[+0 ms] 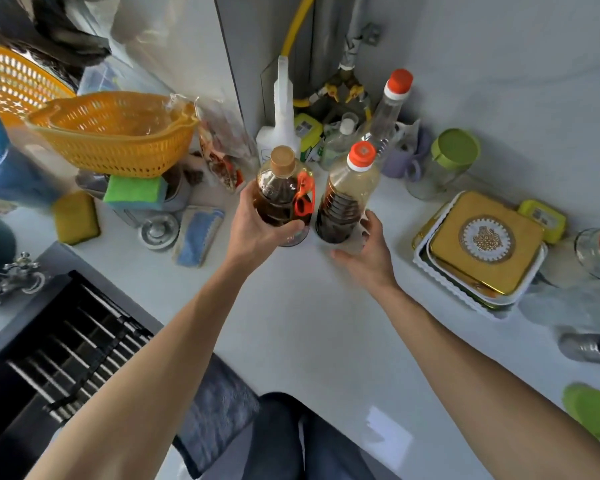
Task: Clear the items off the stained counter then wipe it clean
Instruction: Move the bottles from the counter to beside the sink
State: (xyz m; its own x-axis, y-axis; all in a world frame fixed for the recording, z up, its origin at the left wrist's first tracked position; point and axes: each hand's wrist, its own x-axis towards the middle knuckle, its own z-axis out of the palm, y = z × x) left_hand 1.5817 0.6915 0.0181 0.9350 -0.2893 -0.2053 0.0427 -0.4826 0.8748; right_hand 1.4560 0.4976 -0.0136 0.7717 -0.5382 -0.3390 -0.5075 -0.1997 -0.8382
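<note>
My left hand (257, 223) grips a dark-liquid bottle with a tan cap and red handle (282, 188) near the back of the white counter (291, 323). My right hand (364, 251) wraps the base of a second dark-liquid bottle with an orange cap (349, 192) right beside it. Both bottles stand upright, almost touching. A blue cloth (198, 233) lies on the counter to the left of them.
Behind stand a tall clear bottle (390, 109), a white spray bottle (281, 123) and a green-lidded jar (444, 164). A gold tin in a white tray (482, 251) sits right. Orange baskets (118, 133), sponges (77, 216) and the sink (66, 341) are left.
</note>
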